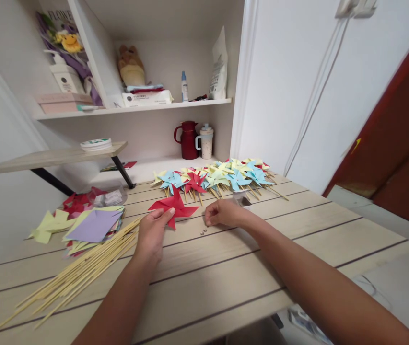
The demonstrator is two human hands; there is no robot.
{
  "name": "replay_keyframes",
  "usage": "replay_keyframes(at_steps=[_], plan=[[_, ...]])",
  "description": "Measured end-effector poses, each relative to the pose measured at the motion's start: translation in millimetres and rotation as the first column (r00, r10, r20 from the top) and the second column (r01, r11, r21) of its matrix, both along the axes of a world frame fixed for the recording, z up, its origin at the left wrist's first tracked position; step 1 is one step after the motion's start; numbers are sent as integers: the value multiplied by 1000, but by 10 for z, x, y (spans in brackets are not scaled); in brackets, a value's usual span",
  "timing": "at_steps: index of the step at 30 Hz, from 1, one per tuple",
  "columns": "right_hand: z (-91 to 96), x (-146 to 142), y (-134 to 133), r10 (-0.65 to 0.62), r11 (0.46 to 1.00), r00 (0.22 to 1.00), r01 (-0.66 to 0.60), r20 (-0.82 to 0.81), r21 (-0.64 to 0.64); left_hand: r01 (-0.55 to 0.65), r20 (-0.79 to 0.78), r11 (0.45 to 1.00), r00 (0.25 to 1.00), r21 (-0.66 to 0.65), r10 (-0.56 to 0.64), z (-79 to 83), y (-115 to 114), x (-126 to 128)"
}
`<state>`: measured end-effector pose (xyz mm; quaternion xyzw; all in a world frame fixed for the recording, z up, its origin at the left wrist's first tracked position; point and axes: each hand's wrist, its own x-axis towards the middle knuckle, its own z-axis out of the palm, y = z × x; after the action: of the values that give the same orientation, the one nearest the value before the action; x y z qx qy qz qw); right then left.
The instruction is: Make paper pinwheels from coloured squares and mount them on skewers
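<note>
While a pale, slatted wooden table [204, 280] is lying below, a red, pointed paper pinwheel [177, 206] is being pinched by the left hand [151, 235]; the curled right hand [222, 213] is apparently picking small, silvery pieces [202, 233], needing delicacy; whether gripping any, I cannot tell.

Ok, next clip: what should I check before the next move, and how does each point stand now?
1. Red pinwheel gripped: ok, the left hand has it, thumb on top.
2. Right hand loaded: cannot tell, its fingertips hide whatever they may pinch.
3. Small metal bits close by: ok, on the table just by the right hand.
4. Sticks neatly lined up: not ok, their ends are spread unevenly.
5. Paper stack squared: not ok, edges stick out.
</note>
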<state>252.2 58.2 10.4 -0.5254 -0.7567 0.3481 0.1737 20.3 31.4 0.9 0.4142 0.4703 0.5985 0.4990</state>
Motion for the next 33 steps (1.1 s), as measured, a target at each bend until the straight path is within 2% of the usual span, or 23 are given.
replay_keyframes(at_steps=[18, 25, 33], plan=[[28, -60, -37, -85, 996, 996, 83, 38, 45, -8, 14, 1000, 1000, -26, 8, 20, -10, 0], [66, -78, -52, -79, 996, 987, 73, 138, 52, 1, 9, 1000, 1000, -22, -1, 20, -10, 0], [93, -179, 22, -172, 980, 932, 127, 320, 156, 7, 27, 1000, 1000, -28, -6, 13, -12, 1]])
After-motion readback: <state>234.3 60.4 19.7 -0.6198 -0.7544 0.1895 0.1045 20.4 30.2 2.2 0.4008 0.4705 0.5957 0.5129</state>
